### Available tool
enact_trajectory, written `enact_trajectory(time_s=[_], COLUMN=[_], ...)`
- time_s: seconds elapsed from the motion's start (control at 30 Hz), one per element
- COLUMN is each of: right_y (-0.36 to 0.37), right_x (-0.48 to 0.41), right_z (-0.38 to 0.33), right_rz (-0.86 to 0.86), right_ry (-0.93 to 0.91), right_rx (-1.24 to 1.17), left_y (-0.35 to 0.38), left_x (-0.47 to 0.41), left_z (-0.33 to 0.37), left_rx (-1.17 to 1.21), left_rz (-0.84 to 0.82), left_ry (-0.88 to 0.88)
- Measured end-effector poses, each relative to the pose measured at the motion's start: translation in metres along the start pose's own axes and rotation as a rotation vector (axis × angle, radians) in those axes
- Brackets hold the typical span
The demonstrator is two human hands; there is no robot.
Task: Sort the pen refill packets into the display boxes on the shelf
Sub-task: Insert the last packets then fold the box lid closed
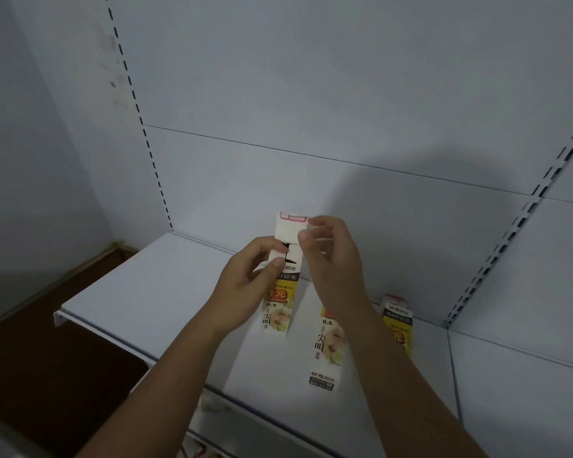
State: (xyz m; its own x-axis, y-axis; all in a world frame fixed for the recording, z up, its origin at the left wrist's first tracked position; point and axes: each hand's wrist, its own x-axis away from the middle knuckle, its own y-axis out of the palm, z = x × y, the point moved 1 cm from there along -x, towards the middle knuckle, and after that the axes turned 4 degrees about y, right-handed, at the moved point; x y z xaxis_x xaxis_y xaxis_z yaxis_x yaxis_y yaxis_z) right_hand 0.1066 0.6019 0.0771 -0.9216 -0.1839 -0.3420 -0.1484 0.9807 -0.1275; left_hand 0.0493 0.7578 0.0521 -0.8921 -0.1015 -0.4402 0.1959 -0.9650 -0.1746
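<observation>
Up close, both hands, left hand (245,285) and right hand (328,256), grip 1 display box (280,292), label "0.5", above shelf (139,292)

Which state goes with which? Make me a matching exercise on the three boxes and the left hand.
Things:
1. held box
2. middle box
3. far-right box
4. left hand

States:
A. partly hidden behind the right forearm, near the shelf upright
B. lying flat on the shelf, touched by no hand
C. gripping a box's side
D. top flap raised, pinched by the right hand

Pairs: 1-D, 2-B, 3-A, 4-C
</observation>
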Motion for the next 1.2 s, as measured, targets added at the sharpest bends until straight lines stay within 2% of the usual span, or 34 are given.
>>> enact_trajectory(time_s=[0.1, 0.3, 0.63, 0.87, 1.2], right_y=[0.001, 0.010, 0.018, 0.015, 0.013], right_x=[-0.010, -0.014, 0.006, 0.021, 0.026], right_z=[-0.005, -0.007, -0.004, 0.003, 0.005], right_rz=[-0.035, 0.109, 0.025, 0.054, 0.042], right_ry=[-0.046, -0.006, -0.082, -0.140, -0.187], right_rx=[0.085, 0.008, 0.128, 0.183, 0.196], left_y=[-0.001, -0.014, -0.017, -0.016, -0.011], left_x=[-0.002, -0.011, -0.015, -0.015, -0.012], left_z=[-0.002, -0.012, -0.029, -0.035, -0.028], left_rx=[-0.005, 0.021, 0.055, 0.158, 0.223], left_rz=[-0.012, -0.058, -0.184, -0.113, -0.082], left_ry=[-0.007, 0.026, 0.092, 0.145, 0.030])
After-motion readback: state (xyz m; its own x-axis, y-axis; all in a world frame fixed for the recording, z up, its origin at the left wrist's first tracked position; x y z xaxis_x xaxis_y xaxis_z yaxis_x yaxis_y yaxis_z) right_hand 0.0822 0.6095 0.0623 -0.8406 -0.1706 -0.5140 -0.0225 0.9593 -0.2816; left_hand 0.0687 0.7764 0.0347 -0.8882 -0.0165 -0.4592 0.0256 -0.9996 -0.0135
